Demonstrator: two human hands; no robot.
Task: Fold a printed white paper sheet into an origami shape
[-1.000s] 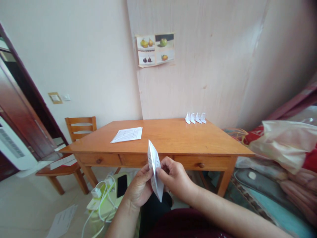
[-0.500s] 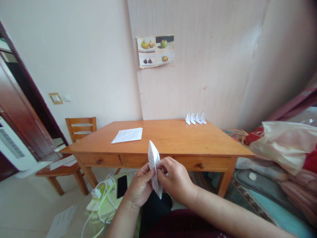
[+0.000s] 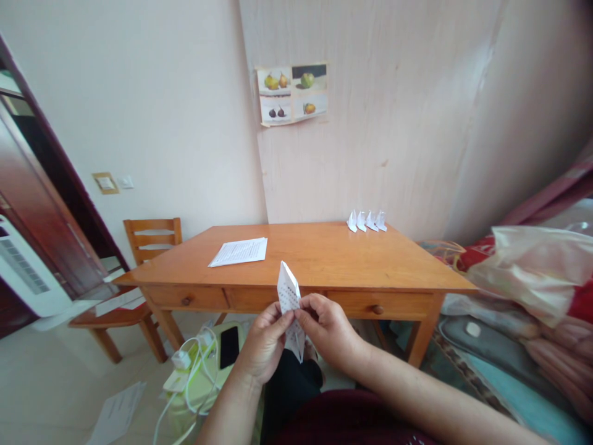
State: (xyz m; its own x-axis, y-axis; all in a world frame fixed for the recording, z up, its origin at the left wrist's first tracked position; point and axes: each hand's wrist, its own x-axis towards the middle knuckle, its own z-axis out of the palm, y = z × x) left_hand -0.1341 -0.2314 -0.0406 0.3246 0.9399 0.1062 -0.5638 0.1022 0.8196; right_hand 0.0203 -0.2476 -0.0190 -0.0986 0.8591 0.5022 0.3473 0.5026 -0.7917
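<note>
A folded piece of printed paper [image 3: 288,290], narrow and pointed at its top, stands nearly upright between my two hands, in front of the table's near edge. My left hand [image 3: 265,339] pinches its left side, thumb on the printed face. On the opposite side, my right hand [image 3: 330,327] grips the paper's right edge between thumb and fingers. Several small folded white paper shapes [image 3: 365,220] stand in a row at the table's back right. A stack of printed sheets [image 3: 239,251] lies on the table's left half.
The wooden table [image 3: 319,253] with drawers spans the middle. A chair [image 3: 109,320] holding papers is at left. Below it, a phone [image 3: 229,347] and white cables [image 3: 197,371] rest on a light green box. Plastic bags [image 3: 532,266] and bedding fill the right.
The folded paper has turned so its printed face shows more broadly toward me. My right thumb has come to the paper's near edge, with its fingers less curled.
</note>
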